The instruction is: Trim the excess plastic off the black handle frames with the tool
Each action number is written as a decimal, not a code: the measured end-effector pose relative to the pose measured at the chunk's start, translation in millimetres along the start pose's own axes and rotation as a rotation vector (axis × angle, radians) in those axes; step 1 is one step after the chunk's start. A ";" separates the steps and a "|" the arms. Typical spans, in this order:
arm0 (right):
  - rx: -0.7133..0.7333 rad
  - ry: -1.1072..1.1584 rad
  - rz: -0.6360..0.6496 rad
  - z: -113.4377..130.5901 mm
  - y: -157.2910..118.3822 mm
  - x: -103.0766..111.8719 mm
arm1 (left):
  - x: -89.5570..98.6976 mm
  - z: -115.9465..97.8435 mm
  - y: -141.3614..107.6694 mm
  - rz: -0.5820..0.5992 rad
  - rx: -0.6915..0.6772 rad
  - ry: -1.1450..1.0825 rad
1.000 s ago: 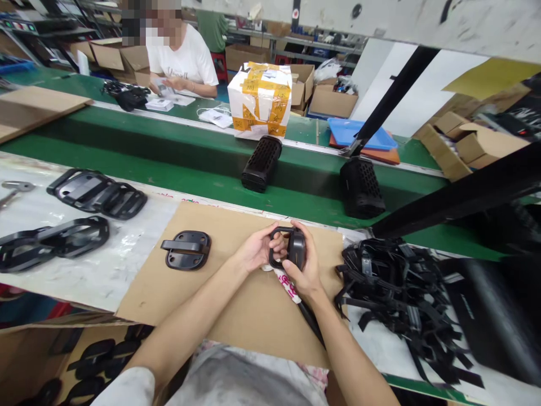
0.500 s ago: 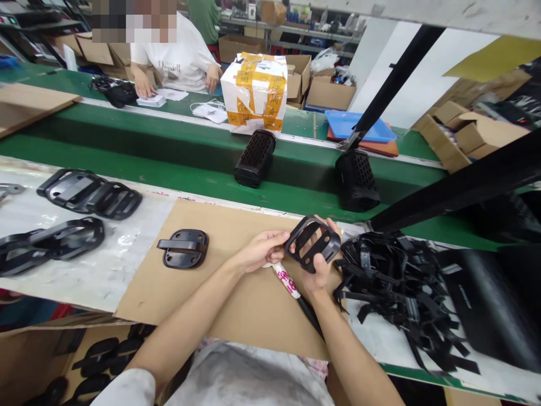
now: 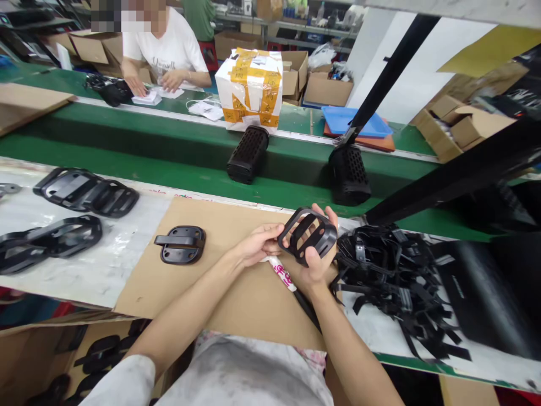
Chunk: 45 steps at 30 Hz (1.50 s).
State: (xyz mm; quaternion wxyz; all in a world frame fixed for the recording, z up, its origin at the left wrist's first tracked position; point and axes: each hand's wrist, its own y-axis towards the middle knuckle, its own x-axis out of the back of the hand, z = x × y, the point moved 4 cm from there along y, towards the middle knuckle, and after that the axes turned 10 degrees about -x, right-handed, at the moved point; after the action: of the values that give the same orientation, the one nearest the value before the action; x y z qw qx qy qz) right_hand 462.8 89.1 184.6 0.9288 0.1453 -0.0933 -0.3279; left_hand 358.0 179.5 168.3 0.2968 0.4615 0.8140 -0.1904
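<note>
My right hand (image 3: 316,269) grips a rounded black plastic bracket (image 3: 324,241) with slots and small holes, thumb on the near side and fingers behind. The bracket is held tilted above a cardboard sheet (image 3: 240,299). At its left edge, my left hand (image 3: 262,242) has thumb and forefinger closed together, touching the rim. Whether a small part sits in that pinch is hidden. Below the hands lies a tool with a white, pink-marked wrapping (image 3: 282,273) and a black length. A similar bracket with a strap across it (image 3: 182,246) rests on the cardboard's left side.
Black straps (image 3: 389,276) are heaped to the right. More black brackets (image 3: 87,192) lie at left, others in a box (image 3: 38,349) below. Two perforated black units (image 3: 248,155) stand on the green belt (image 3: 177,163). A dark post (image 3: 397,73) rises at right. A co-worker (image 3: 169,51) sits opposite.
The bracket has tipped slightly more upright in my right hand, and my left hand stays at its edge. Across the belt, the co-worker's hands have come closer together. The view has shifted a little.
</note>
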 end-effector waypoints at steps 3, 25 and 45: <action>0.127 -0.055 -0.007 10.0 0.9 1.8 | 3.4 -12.2 0.2 -0.017 -0.115 0.144; -0.675 -0.455 0.452 3.1 -89.1 34.8 | 57.3 -24.1 2.1 -0.536 -0.503 0.489; -1.079 0.123 0.204 2.2 -152.4 31.8 | 28.7 -5.8 -0.7 -0.320 -0.454 0.650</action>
State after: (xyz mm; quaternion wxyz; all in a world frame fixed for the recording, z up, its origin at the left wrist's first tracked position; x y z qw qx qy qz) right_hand 398.0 -44.9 138.7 0.9022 -0.3423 0.1286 -0.2286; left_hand 344.2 200.9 153.7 0.0856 0.2885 0.9478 0.1055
